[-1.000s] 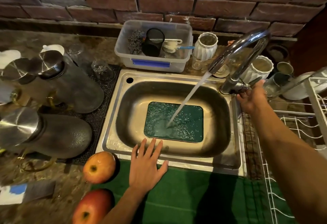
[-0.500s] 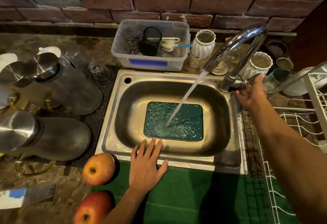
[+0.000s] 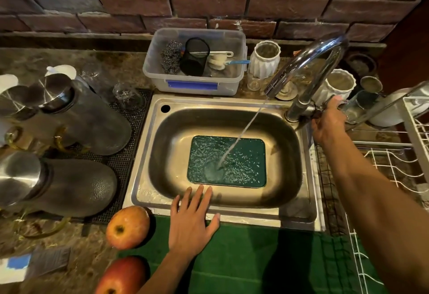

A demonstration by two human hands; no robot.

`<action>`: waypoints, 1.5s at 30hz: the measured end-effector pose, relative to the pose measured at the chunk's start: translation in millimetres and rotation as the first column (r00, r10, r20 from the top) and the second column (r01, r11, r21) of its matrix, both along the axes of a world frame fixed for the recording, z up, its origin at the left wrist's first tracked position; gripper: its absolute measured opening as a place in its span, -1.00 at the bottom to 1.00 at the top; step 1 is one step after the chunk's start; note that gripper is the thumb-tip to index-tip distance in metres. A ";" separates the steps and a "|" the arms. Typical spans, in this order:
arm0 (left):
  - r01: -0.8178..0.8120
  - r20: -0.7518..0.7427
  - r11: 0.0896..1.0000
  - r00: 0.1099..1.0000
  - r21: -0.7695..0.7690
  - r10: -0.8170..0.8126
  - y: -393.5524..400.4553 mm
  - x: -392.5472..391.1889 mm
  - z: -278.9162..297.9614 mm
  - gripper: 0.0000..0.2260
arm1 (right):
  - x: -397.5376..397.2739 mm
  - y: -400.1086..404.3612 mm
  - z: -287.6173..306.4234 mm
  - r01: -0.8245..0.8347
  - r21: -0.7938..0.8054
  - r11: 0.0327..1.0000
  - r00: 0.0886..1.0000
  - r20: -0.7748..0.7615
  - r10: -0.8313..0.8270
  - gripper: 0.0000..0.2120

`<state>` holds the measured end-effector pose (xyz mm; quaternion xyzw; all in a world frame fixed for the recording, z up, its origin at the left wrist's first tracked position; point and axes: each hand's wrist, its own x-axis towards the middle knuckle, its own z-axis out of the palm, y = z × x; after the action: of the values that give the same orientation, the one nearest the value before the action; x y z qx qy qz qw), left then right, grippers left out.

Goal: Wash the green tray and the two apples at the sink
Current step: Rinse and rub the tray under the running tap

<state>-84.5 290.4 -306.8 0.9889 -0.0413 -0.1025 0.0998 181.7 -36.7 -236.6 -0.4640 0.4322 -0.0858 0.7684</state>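
Lying flat on the floor of the sink, the green tray takes a thin stream of water on its near-centre, its long axis running left to right across the basin. The left hand rests just this side of it, palm down and fingers spread on the sink's front rim, holding nothing; its fingertips reach over the lip toward the tray's near long edge, which sits directly ahead and below. That makes the left the nearer hand by a clear margin. The right hand is away at the back right corner, curled around the handle at the base of the tap; how firmly it grips cannot be told.

Bare steel shows on all four sides of the tray, with the widest gaps to left and right, so fingers would likely find room to slip under a short edge. The curved basin walls rise close behind it.

The two apples wait outside the basin: one apple on the counter just left of the left wrist, beside the green mat, the second apple nearer the camera at the frame's lower edge. Both look within easy reach of the left hand. Dark jugs crowd the drainer mat to the left; a wire rack hems in the right.
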 end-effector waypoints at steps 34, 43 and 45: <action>-0.801 -0.412 0.454 0.593 -0.391 0.692 32.4 176.3 -82.6 -0.73 | -87.4 67.0 -151.8 -0.616 -0.136 0.776 0.729 -0.472 0.497 -0.86; -0.849 -0.544 0.347 0.523 -0.398 0.656 48.7 189.6 -103.9 -0.81 | -77.4 77.0 -157.0 -0.596 -0.103 0.797 0.742 -0.449 0.497 -0.74; -0.866 -0.578 0.314 0.495 -0.389 0.649 48.3 188.2 -105.7 -0.84 | -78.1 77.0 -155.2 -0.600 -0.098 0.794 0.741 -0.444 0.505 -0.70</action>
<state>103.7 338.6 -412.4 0.7550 0.4195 -0.1776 0.4716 103.5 40.3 -391.8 -0.6664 0.4063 0.1924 0.5948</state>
